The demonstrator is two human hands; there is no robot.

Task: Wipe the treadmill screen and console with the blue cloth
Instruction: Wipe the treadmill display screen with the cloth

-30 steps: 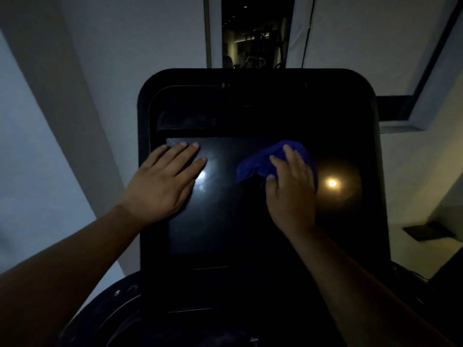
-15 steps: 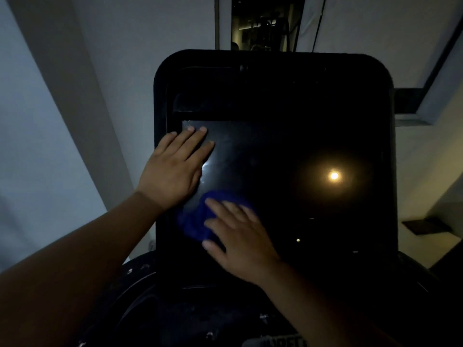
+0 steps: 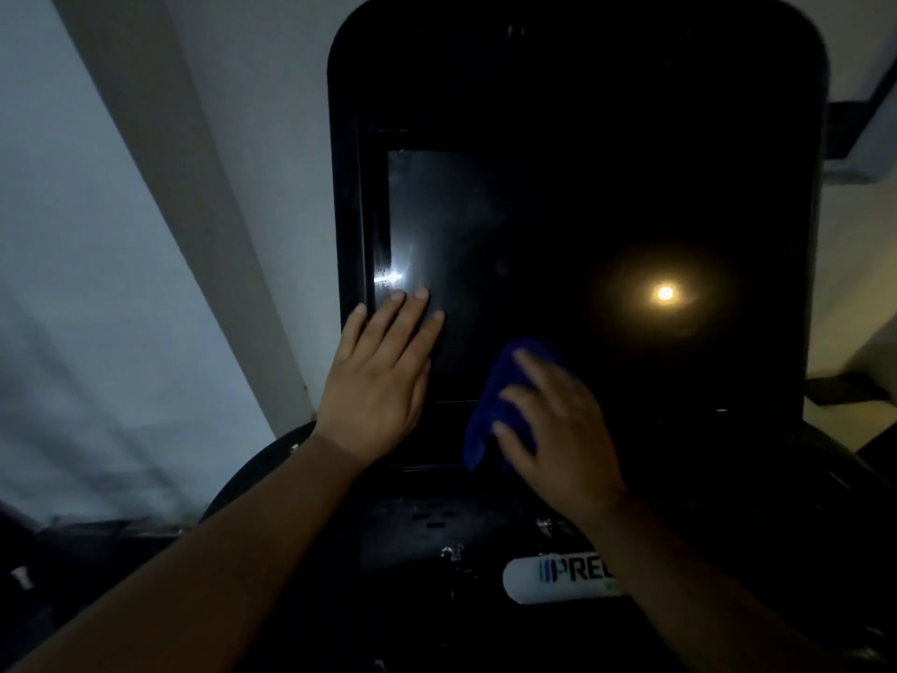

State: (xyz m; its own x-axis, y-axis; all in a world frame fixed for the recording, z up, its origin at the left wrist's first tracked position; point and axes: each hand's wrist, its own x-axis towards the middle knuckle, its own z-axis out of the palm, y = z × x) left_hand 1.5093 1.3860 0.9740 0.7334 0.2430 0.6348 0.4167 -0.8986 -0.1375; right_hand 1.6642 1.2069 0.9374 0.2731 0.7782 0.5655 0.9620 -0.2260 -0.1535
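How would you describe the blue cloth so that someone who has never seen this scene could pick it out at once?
Find the big black treadmill console filling the view and look at the lower edge of its dark screen. There the right hand presses a crumpled cloth, beside the bare left hand. It is the only blue, soft thing on the black panel.

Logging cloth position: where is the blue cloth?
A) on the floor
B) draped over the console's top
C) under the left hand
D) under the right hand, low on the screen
D: the right hand presses the blue cloth low on the treadmill screen; the left hand is bare.
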